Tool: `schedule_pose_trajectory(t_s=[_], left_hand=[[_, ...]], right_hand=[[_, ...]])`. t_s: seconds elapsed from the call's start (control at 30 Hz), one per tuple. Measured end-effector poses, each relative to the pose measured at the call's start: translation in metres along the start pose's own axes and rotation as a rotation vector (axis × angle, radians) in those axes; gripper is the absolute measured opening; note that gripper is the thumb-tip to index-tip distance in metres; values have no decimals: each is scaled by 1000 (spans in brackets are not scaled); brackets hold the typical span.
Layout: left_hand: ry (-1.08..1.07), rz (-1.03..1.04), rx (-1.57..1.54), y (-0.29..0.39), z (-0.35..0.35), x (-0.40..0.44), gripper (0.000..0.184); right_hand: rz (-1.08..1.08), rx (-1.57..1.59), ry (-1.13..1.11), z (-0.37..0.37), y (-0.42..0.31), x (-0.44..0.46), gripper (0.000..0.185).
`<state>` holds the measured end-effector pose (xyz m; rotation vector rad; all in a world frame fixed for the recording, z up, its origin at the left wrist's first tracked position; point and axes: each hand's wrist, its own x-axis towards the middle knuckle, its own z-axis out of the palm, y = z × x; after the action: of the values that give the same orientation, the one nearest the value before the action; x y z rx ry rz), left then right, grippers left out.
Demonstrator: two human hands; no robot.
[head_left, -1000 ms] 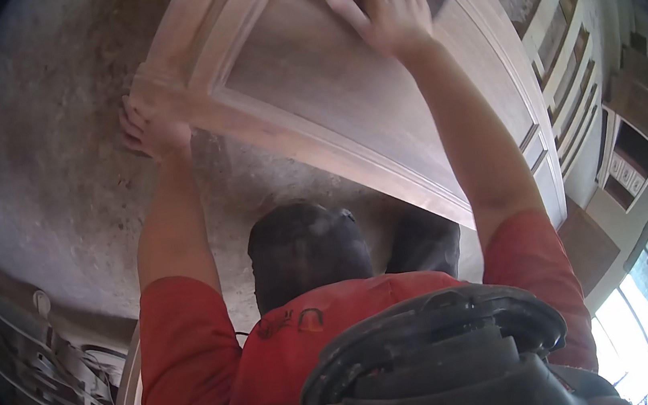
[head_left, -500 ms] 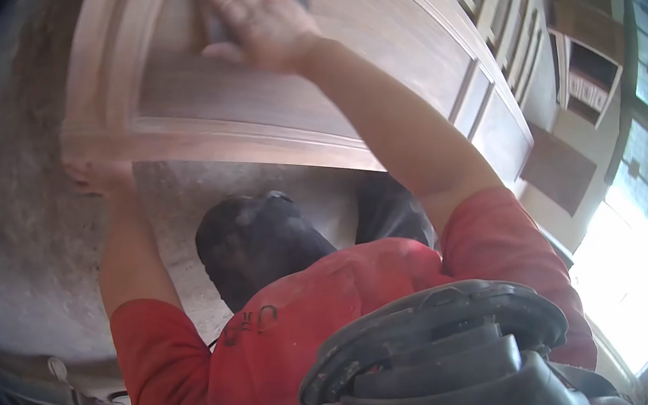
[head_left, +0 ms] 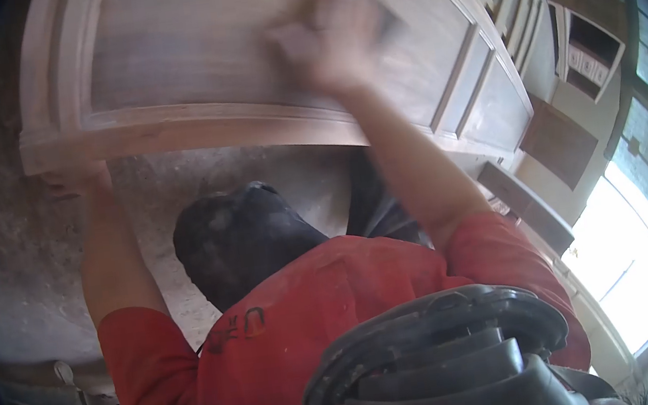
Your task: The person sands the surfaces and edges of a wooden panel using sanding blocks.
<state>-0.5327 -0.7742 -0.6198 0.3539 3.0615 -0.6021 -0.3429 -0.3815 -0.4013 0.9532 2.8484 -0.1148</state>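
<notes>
A framed wooden panel (head_left: pixel 194 65) is spread from ten to one o'clock, and an open cabinet (head_left: pixel 610 72) is seen at two, pale fronts (head_left: pixel 586 65) set inside it. The left hand (head_left: pixel 75 180) is placed at the panel's lower-left corner; the right hand (head_left: pixel 332 39) is laid, blurred, over a dark pad (head_left: pixel 388 23) on the panel — how firmly either is closed cannot be told.
</notes>
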Motion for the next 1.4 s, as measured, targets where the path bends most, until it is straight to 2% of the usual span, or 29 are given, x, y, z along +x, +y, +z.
schedule_pose_trajectory(t_s=[0.07, 0.13, 0.17, 0.23, 0.33, 0.37, 0.4, 0.43, 0.47, 0.5, 0.53, 0.57, 0.6, 0.67, 0.7, 0.73, 0.8, 0.9, 0.97, 1.0, 1.07, 1.1, 1.17, 1.2, 1.23, 1.3, 1.33, 1.37, 1.4], left_hand=[[33, 39, -25, 0, 19, 6, 94], [318, 30, 28, -10, 53, 10, 93], [339, 27, 25, -7, 54, 18, 93], [419, 55, -277, -6, 53, 20, 94], [282, 22, -340, -3, 20, 5, 94], [279, 4, -319, -3, 23, 3, 94], [147, -22, -213, -5, 29, 4, 94], [17, -51, -103, -7, 36, 5, 94], [248, 21, -242, -8, 47, 1, 91], [398, 75, -219, -8, 54, 4, 87], [549, 124, -185, -7, 57, 7, 84], [516, 63, 112, -5, 74, 13, 82], [481, 14, 411, -4, 90, 19, 79], [318, -140, 166, -7, 63, 16, 77], [281, -121, -480, 7, 8, 10, 77], [313, -135, -412, 10, -2, 9, 68], [356, -166, -324, 12, -5, 9, 60], [460, -139, -346, 6, -26, 4, 53], [167, -262, -729, 3, -89, -9, 58], [184, -273, -716, -6, -114, -16, 58], [800, 182, -889, -18, -153, -21, 51], [854, 193, -668, -23, -155, -24, 48], [768, 364, -657, -20, -208, -36, 49], [562, 459, -798, -4, -251, -50, 47], [781, 456, -635, 32, -225, -49, 40], [290, 314, -1147, 111, -220, -98, 16], [829, 309, -1112, 149, -233, -128, 15], [811, 443, -1209, 167, -253, -162, 23], [596, 651, -1227, 181, -246, -175, 26]], right_hand=[[-327, 297, -43, -16, -94, 9, 99], [-457, 419, 82, 3, -131, 15, 95], [-457, 420, 104, 1, -119, 16, 95], [-588, 469, -146, -8, -67, -5, 90], [-272, 139, -84, -5, 58, -65, 87], [-223, 108, -4, 4, 111, -84, 86], [-173, 35, 48, 11, 164, -97, 86], [-236, 36, 214, 12, 210, -96, 78], [-171, 45, 300, 26, 259, -89, 77], [48, -132, 315, 39, 293, -70, 79], [492, -240, 227, 47, 284, -43, 83], [550, -50, 354, 39, 251, -11, 96], [407, -2, 369, 37, 221, 10, 92], [-57, 155, 256, 15, 109, 30, 92], [-320, 167, 275, 21, 59, 28, 87], [-431, 243, 197, 9, -2, 12, 85], [-611, -42, -74, 0, -68, -34, 84], [-648, 138, -141, -8, -48, -99, 79], [-476, 48, -173, -4, 16, -140, 82], [-456, -24, -108, 3, 59, -164, 80], [-356, -26, -98, 5, 142, -199, 75], [-348, -56, -53, 9, 190, -219, 74], [-432, -114, 109, 15, 253, -248, 69], [-519, -144, 224, 18, 268, -255, 66], [-523, -134, 221, 23, 272, -256, 66], [-480, -227, 362, 37, 273, -256, 62], [-477, -212, 393, 41, 269, -250, 62], [-472, -206, 387, 39, 266, -248, 63], [-467, -206, 366, 34, 266, -253, 65]])
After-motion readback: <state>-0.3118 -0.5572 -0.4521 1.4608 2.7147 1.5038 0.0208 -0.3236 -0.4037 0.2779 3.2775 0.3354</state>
